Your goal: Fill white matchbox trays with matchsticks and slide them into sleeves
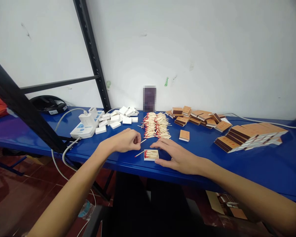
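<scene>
A small white matchbox tray [151, 160] lies near the table's front edge with red-tipped matches [151, 154] inside. My left hand [128, 140] is closed in a pinch just left of the tray, and a matchstick [143, 141] sticks out from its fingertips. Another loose match [139, 153] lies on the table beside the tray's left side. At the tray's right, my right hand [174, 154] is open, thumb and fingers spread around that end; whether it touches the tray I cannot tell. Beyond both hands lies a big pile of matches [156, 126] in two columns.
White trays [115, 125] are heaped at the back left, near a power strip [85, 129]. Brown matchbox covers [204, 116] lie back right, with one matchbox [184, 135] apart and a stacked block [249, 135] farther right. A black shelf post [93, 49] rises left.
</scene>
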`<state>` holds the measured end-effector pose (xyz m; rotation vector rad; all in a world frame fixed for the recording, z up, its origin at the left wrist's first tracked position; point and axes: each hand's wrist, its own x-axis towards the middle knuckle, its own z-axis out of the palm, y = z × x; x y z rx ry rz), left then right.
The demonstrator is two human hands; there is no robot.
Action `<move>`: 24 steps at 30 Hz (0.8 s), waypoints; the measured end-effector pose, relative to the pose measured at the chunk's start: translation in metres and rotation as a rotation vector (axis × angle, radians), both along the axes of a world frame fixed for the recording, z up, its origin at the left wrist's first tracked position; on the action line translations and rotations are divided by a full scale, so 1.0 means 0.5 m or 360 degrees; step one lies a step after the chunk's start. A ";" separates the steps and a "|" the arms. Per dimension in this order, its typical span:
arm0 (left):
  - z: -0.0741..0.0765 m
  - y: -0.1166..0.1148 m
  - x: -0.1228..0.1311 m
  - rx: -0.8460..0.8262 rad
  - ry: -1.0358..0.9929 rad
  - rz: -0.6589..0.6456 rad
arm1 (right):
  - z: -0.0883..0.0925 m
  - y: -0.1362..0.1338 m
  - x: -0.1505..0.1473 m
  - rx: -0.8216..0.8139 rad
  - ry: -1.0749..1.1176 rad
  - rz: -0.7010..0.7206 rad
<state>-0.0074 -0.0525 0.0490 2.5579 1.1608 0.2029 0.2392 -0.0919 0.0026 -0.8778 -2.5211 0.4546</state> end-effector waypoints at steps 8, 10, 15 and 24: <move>0.016 -0.029 0.035 -0.0020 0.0030 -0.0135 | -0.007 0.014 0.009 0.0194 0.0290 -0.0214; 0.015 -0.031 0.021 0.0049 0.0032 -0.0070 | -0.006 0.013 0.016 0.0190 0.0236 -0.0216; -0.004 -0.046 -0.015 -0.0006 0.0110 0.0062 | 0.003 0.021 0.038 0.0212 0.0144 -0.0304; -0.004 -0.040 -0.025 0.0072 0.0348 0.0091 | -0.004 0.062 0.077 0.0303 -0.0303 -0.0562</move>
